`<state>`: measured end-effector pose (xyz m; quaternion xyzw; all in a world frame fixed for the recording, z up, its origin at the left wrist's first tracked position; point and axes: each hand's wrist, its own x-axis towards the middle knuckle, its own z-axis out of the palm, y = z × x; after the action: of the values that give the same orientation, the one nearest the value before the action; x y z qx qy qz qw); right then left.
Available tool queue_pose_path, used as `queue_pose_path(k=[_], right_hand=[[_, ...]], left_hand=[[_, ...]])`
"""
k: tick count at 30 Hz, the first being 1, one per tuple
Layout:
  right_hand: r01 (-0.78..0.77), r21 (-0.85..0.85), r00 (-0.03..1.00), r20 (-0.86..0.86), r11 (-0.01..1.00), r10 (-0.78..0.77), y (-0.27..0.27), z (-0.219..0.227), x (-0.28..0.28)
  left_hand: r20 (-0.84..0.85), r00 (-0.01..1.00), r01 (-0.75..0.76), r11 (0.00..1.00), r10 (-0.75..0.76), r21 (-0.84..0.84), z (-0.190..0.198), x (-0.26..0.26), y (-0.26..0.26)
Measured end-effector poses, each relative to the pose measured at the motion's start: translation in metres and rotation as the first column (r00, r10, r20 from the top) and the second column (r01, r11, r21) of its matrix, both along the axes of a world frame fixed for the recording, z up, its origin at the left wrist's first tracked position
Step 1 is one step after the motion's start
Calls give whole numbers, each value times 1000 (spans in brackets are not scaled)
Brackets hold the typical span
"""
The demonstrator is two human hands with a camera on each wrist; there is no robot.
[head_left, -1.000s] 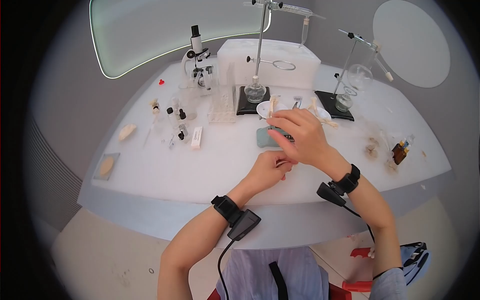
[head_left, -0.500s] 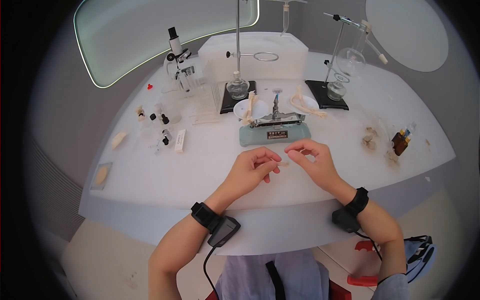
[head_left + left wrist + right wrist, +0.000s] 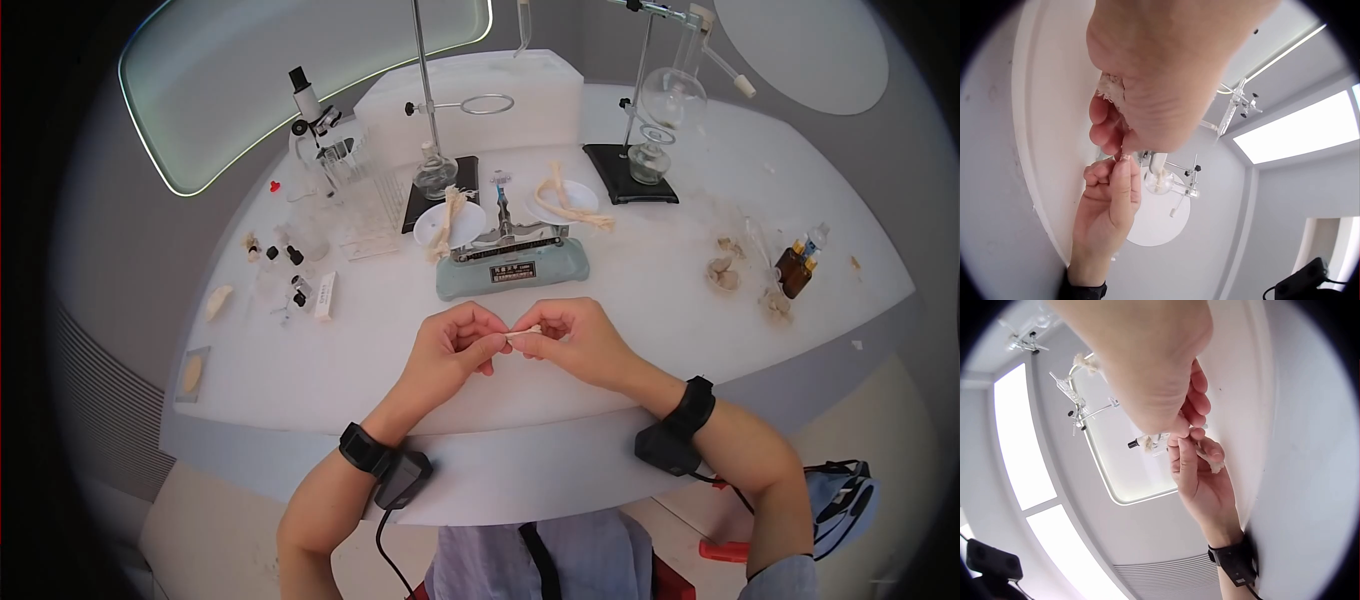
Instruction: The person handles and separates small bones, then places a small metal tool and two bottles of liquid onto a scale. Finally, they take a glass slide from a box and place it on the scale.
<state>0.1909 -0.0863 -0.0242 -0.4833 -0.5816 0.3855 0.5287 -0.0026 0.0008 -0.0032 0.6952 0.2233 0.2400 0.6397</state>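
Observation:
Both hands meet in front of the balance, fingertips close together. The left hand [image 3: 447,352] pinches a small pale fibrous strand [image 3: 522,333] between thumb and fingers; its frayed end [image 3: 1217,467] shows in the left palm in the right wrist view. From the other side the right hand [image 3: 575,342] pinches the same strand. Behind them stands a green-based balance [image 3: 515,273] with two white pans. Pale twisted strands [image 3: 447,225] lie over the left pan, and another bundle [image 3: 562,200] lies over the right pan. Fingers partly hide the held strand.
At the left stand a microscope [image 3: 307,103], small dark-capped bottles and a white box [image 3: 325,296]. Behind are two stands with black bases [image 3: 630,174] and glass burners. Brown bottles [image 3: 793,272] and pale clumps [image 3: 722,274] lie at the right.
The right hand has come down from in front of the balance and now meets the left hand at the strand. The head view has shifted, so the balance stands fully uncovered.

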Motion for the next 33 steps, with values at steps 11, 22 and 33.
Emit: queue_pose_path(k=[11,22,33], right_hand=[[-56,-86,994,90,995,64,-2,8,4],[-52,-97,992,109,994,63,-3,9,4],[-30,-31,998,54,999,31,0,1,3]], left_hand=[[-65,998,-9,1000,9,11,2,-1,0],[-74,997,19,999,-16,39,1,-1,-1],[-71,997,18,998,-14,60,-3,-2,2]])
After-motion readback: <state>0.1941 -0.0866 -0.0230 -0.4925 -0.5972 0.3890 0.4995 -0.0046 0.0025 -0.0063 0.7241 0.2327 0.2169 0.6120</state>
